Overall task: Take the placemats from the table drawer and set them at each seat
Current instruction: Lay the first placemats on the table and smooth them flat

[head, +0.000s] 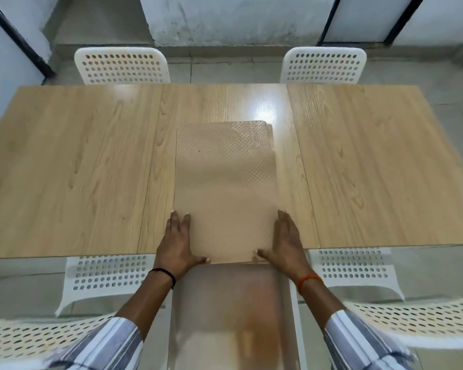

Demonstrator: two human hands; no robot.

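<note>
A stack of beige textured placemats (225, 177) lies lengthwise on the middle of the wooden table (72, 161), its near end at the table's front edge. My left hand (178, 244) lies flat along the stack's near left edge, thumb under the near end. My right hand (284, 244) rests the same way on the near right edge. Both hands clasp the stack's sides. Below the table's edge the white drawer (230, 316) stands pulled out towards me, and its inside looks bare.
Two white perforated chairs (122, 66) (322, 66) stand at the table's far side. Two more (102, 279) (356, 271) are tucked at the near side, left and right of the drawer. A grey wall and tiled floor lie beyond.
</note>
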